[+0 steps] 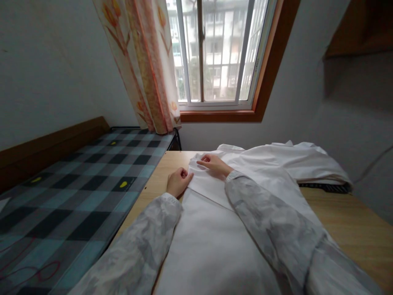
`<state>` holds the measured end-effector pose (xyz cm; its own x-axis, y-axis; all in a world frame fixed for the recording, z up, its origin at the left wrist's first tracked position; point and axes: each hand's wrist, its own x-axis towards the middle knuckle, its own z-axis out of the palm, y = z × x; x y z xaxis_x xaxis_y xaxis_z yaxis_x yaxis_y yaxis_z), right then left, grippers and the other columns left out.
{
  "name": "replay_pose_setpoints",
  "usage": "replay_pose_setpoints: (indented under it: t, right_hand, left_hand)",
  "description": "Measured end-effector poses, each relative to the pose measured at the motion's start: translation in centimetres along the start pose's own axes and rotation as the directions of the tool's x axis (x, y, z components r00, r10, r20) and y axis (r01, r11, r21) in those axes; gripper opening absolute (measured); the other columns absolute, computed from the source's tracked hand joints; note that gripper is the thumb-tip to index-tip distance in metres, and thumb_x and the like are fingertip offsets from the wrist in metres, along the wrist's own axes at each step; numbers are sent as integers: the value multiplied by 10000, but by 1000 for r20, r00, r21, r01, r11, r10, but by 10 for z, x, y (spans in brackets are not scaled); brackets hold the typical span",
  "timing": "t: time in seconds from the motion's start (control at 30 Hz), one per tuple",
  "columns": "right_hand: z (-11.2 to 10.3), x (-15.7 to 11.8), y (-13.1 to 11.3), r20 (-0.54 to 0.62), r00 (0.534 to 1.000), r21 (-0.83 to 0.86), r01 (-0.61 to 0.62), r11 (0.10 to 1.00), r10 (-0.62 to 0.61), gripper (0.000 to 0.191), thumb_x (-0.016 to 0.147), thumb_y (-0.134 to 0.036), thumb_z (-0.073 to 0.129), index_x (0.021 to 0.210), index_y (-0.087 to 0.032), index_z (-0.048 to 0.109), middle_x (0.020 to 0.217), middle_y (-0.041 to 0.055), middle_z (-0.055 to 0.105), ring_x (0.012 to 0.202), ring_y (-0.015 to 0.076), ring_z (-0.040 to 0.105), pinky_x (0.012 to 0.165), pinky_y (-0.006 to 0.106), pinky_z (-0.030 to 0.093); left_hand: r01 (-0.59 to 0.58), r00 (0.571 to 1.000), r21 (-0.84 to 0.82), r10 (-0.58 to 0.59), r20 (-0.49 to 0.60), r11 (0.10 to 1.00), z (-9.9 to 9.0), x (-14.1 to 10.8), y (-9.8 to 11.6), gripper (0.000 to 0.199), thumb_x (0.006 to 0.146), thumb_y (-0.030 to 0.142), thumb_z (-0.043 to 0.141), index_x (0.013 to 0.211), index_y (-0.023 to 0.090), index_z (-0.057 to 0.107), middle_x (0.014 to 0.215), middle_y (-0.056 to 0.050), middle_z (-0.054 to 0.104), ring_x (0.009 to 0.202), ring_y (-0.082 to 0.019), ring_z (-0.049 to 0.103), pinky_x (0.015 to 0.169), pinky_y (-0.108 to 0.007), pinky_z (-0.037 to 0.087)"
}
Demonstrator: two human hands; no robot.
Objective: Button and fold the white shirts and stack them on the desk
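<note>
A long white garment [211,233], like a coat or shirt, lies spread over the wooden table [337,217] and runs down toward me. A folded-over part of it lies across its upper left, with a straight edge slanting below my hands. My left hand [178,182] is at the left edge of this fold, fingers curled and thumb pressed on the cloth. Just right of it and farther off, my right hand [215,164] holds the cloth near the fold's top corner, thumb and fingers together. The fingertips' exact grip is hard to see.
Left of the table stands a bed with a checked mat [101,180], a thin red cord [39,270] on it. A flowered curtain [147,65] hangs beside the window [217,53]. A black slatted object [328,188] shows under the garment's right end.
</note>
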<state>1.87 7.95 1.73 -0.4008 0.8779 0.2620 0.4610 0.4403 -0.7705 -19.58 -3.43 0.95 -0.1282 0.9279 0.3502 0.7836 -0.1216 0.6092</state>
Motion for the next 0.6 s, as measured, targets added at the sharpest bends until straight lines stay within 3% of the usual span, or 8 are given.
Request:
replay_pose_setpoints:
  t: [0.07,0.17,0.4,0.6]
  right_hand:
    - [20,8,1,-1,1000,123,-26,992,26,427,871,-596,751,766,-187,692,710,-8,647,675,148,547,612,261,380]
    - [35,16,4,-50,996,264,-65,962,81,395,827,-535,725,651,-203,602,613,-38,543,622,128,459,562,259,301]
    - [39,31,9,-156,970,362,-118,925,185,411,782,-607,692,765,-200,641,689,-11,609,671,147,496,606,258,383]
    - [42,28,9,-173,956,393,-155,906,239,437,788,-635,701,718,-206,656,641,7,603,708,183,524,609,276,385]
  left_hand:
    - [-10,1000,-13,10,3,1000,0,-1,0,319,893,477,715,739,236,574,703,14,662,698,-182,608,690,-302,378]
    - [-20,1000,-37,20,-2,999,0,-2,1,309,897,441,712,723,235,559,677,23,639,675,-174,591,692,-299,376]
    - [-67,998,-24,67,-16,997,-2,-3,10,279,904,369,716,717,232,560,752,-10,666,726,-185,602,734,-307,409]
    - [40,997,-107,-46,-55,993,4,-2,4,386,1063,483,518,783,234,612,766,-25,703,733,-195,632,726,-317,405]
